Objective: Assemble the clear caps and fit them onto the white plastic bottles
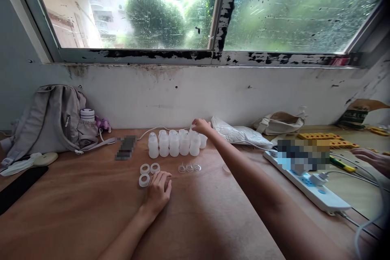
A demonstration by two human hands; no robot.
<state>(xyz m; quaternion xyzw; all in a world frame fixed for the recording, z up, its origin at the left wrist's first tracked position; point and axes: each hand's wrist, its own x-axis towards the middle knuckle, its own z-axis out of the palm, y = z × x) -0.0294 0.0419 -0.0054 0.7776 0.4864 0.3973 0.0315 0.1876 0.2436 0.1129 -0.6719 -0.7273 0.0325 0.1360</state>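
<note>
Several translucent white bottles stand in rows near the wall. My right hand reaches over the back right of the group, its fingers pressed together at a bottle top; what they pinch is too small to make out. My left hand rests on the table with fingers spread, beside white rings that lie to its left. Its fingertips are close to the ring group, and nothing shows in its grasp. Small clear rings with thin parts lie in a row in front of the bottles.
A grey backpack leans at the left. A plastic bag lies right of the bottles. A power strip with cables crosses the right side. Another person's hand is at the far right, near yellow trays.
</note>
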